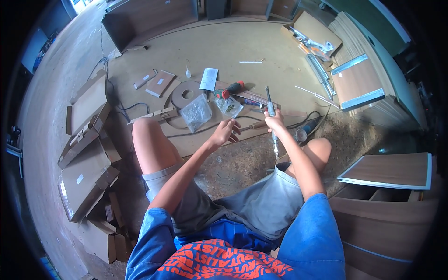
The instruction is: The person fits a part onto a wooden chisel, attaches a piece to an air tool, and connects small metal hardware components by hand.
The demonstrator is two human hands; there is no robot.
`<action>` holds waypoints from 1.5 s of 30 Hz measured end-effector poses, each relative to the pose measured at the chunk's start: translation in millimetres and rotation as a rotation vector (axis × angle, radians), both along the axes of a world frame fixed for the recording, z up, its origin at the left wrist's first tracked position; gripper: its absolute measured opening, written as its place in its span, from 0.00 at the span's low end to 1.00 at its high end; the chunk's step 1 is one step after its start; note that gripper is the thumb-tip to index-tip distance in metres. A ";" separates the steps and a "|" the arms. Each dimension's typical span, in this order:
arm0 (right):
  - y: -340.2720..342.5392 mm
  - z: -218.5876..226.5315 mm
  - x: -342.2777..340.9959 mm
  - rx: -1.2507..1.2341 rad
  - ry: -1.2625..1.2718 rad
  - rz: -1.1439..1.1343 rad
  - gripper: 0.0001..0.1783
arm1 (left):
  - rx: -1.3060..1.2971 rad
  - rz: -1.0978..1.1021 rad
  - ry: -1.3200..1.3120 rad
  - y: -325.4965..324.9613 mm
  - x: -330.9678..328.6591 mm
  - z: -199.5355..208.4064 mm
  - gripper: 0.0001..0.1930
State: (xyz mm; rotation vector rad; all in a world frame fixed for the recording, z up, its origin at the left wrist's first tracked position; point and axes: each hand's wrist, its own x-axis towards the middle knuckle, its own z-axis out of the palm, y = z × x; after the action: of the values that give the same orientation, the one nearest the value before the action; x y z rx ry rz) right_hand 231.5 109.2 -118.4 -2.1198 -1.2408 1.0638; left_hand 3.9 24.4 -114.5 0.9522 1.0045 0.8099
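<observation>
A person sits on the floor, legs apart, in a blue shirt [303, 228] and grey shorts [268, 193]. Between the knees, the right hand [275, 121] closes around the middle of a long, slim driver [270, 108]. The driver's long axis runs almost straight away from the body, its far, narrow end leaning slightly left and its near end by the right knee. To its left, well apart from it, the left hand [226, 132] hangs with fingers loosely curled; whether they pinch anything small cannot be told. Just beyond those fingers, almost straight ahead, lies a small clear bag [237, 110] of dark little pieces; the left hand is nearer to it than the right. Left of this sits a larger plastic bag [196, 113]. Farther out are a red-and-black tool [222, 94], a brown roll [175, 95] and a white sheet [209, 79]. Dark panels [151, 21] stand at the far edge.
</observation>
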 end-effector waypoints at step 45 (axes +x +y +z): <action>-2.7 -0.3 -3.0 -0.006 -0.033 0.075 0.13 | 0.378 -0.249 0.581 -16.2 9.2 6.6 0.31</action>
State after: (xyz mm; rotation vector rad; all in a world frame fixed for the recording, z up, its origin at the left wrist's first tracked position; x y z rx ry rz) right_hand 228.5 106.5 -118.7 -2.1186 -1.3443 1.0694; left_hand 13.1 8.2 -107.8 1.6656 1.2128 0.5247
